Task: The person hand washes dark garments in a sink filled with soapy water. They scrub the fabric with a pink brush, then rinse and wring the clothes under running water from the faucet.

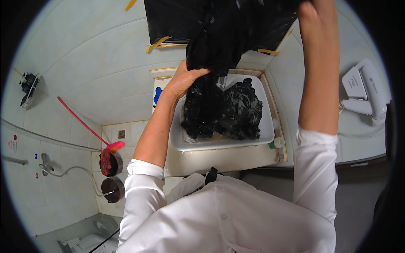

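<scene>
A wet black cloth [217, 46] stretches up from the white sink [181, 145], in front of my body. My left hand [185, 80] is closed around its left edge, just above the basin's back left rim. Raised high at the top right, my right hand [312, 12] is blurred and partly cut off by the picture's edge; it seems closed on the cloth's upper end. More soaked black cloth [240, 109] lies bunched in the basin, in shallow murky water. Behind it shows part of a metal faucet [222, 81].
Black sheeting [166, 21] is taped to the wall behind the sink. A green-and-white bottle [277, 143] stands by the sink's right side. A hair dryer [365, 92] hangs at right. Two pots [113, 189], a red-handled brush [114, 146] and a shower hose [76, 170] are at left.
</scene>
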Tool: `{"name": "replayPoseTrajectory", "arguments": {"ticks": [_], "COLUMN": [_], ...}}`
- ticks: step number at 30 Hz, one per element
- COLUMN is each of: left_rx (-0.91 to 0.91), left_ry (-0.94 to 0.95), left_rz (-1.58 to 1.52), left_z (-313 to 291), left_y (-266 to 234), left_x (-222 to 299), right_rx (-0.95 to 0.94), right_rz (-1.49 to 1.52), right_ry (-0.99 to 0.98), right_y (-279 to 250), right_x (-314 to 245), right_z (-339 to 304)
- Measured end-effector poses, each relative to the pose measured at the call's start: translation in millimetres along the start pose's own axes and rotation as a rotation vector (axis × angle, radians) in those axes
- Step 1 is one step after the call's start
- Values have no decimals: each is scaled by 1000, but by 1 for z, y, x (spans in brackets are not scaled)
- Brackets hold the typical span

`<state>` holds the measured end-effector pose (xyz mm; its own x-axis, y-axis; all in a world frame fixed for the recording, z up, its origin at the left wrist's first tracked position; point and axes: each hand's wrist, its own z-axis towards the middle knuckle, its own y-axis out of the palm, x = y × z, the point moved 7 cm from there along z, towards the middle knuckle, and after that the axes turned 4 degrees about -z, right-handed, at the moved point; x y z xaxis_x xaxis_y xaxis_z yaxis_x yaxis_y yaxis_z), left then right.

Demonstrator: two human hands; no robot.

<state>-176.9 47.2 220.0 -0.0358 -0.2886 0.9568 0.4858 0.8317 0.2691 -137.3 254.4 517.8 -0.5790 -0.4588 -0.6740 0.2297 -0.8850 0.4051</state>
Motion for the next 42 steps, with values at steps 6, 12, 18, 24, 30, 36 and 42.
{"name": "replayPoseTrajectory", "arguments": {"ticks": [6,12,18,24,30,36,42], "left_rx": [107,-383,-586,-504,-214,-319,-21], "left_ry": [249,494,528,588,727,522,602], "left_rz": [293,1218,1376,1551,1409,1399,666], "left_z": [2,-32,-101,-115,-118,-140,-159], "left_y": [-22,55,108,148,153,105,75], "left_x": [21,-38,-150,-191,-186,-158,-122], "right_rx": [465,158,-442,-547,-1116,-324,-44], "right_rz": [-373,-990,-1201,-850,-1497,-597,-417], "right_ry": [387,857,848,813,1023,836,604], "right_y": [-160,-220,-175,-99,-93,-96,-93], "right_x": [78,168,169,244,387,347,275], "right_z": [-175,-317,-321,-266,-326,-245,-227]}}
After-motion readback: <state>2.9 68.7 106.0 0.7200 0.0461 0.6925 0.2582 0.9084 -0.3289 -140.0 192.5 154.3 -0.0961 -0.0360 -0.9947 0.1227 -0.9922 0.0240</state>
